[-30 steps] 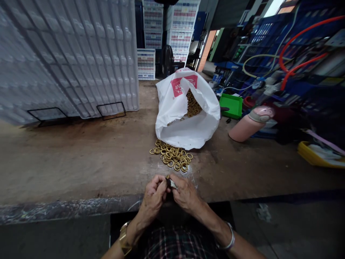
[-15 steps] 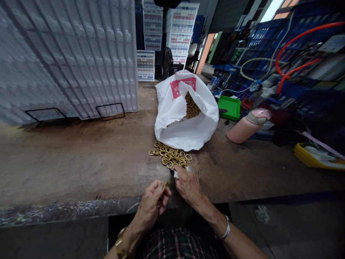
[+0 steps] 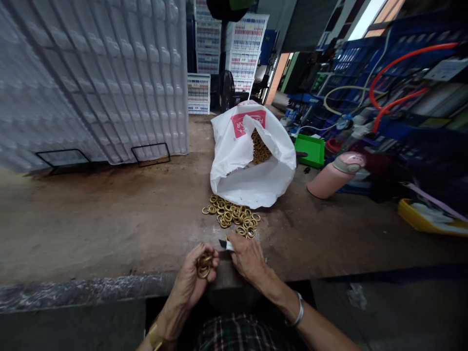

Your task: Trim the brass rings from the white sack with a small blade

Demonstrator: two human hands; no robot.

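Blade point(image 3: 224, 243) in right hand point(image 3: 249, 258) points left, long axis roughly crosswise.

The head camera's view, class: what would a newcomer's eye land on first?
First, the big white bag with its red label, lying open mid-bench with brass-coloured rings inside. Next, the loose rings spilled before its mouth, and nearer still, the left hand cupping several more. To the right, a pink bottle stands out beside a green tray.

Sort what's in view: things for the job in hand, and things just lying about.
Apparently for the job:
- brass-coloured rings in left hand
- dark-tipped white tool in right hand
- sack

Apparently lying about:
- pink bottle
- green tray
- fan
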